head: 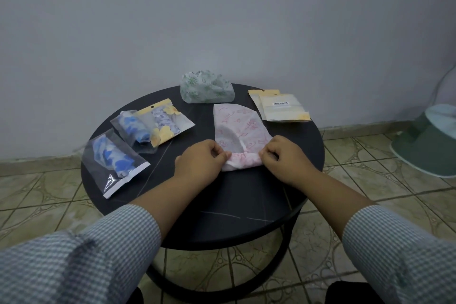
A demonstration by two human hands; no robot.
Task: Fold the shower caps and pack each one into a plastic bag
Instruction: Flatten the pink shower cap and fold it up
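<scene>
Pink-printed shower cap [238, 128] flat at the centre of my black round table [234, 195], my left hand [201, 160] and right hand [283, 155] pinching its near folded edge, packed bags [116, 163] left, empty plastic bags [281, 107] right, green-printed cap [207, 86] behind.

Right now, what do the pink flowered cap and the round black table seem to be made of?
Pink flowered shower cap: thin, soft, translucent plastic film or light fabric, matte; it creases where both hands pinch it.
Round black table: hard, smooth top with pale marble-like veins, perhaps stone or laminate; I cannot tell which.
</scene>
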